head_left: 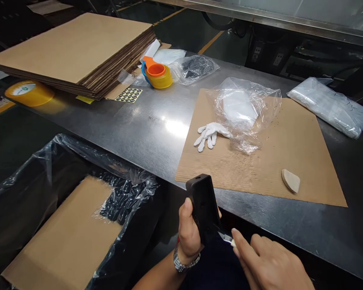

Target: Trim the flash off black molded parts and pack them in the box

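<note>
I hold a black plastic block [203, 207] in my left hand [188, 233], just in front of the near edge of the steel surface [145, 129] and above my lap. My fingers are wrapped around its lower half, thumb up along its left side, so this hand is closed firmly on it. My right hand [269, 262] is closed narrow on a small blade [226, 237], pinched between thumb and forefinger, its tip touching the block's lower right edge.

The block looks rigid and hard, a moulded part with a matt face, so I judge it light, stiff and not fragile, though smooth enough to slip if I loosen my grip. The lower half, where I already grip it, seems the best place, since it keeps my fingers off the edge the blade meets.

Its long axis runs nearly upright, tilted slightly left at the top, and the squared top end points away from me toward the cardboard sheet [305, 161] on the surface. A white glove [210, 135] and a clear plastic bag [245, 112] lie on that sheet, well apart from my hands.
</note>
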The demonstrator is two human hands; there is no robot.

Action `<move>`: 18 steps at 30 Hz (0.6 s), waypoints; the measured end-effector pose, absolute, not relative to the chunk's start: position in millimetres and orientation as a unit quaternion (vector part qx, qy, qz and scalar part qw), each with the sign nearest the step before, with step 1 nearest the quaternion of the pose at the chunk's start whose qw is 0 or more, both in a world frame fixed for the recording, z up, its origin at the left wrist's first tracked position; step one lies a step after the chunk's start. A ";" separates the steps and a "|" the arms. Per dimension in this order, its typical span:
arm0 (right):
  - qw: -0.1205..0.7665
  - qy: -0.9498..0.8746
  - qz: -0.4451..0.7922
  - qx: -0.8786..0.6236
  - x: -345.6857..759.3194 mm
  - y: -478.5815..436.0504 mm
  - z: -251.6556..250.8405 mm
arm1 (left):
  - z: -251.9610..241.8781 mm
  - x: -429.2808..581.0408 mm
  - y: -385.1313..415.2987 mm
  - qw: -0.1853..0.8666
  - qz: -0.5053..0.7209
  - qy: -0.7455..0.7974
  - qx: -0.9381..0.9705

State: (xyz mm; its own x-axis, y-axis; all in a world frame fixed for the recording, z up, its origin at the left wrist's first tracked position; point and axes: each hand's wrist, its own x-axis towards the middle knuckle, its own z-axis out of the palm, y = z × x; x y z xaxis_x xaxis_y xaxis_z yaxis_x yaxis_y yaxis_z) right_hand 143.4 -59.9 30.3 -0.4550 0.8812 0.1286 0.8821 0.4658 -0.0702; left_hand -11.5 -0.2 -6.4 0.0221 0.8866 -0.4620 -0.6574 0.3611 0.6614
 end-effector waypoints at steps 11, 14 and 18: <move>0.074 -0.847 -0.005 -0.526 144.6 -59.3 27.7 | -7.0 -11.8 -0.1 0.712 0.551 0.411 0.145; 0.079 -0.846 -0.010 -0.527 144.0 -60.0 28.7 | -6.0 -11.6 1.3 0.723 0.545 0.401 0.140; 0.082 -0.847 -0.021 -0.525 142.7 -59.6 28.9 | -5.6 -10.9 2.9 0.721 0.547 0.401 0.140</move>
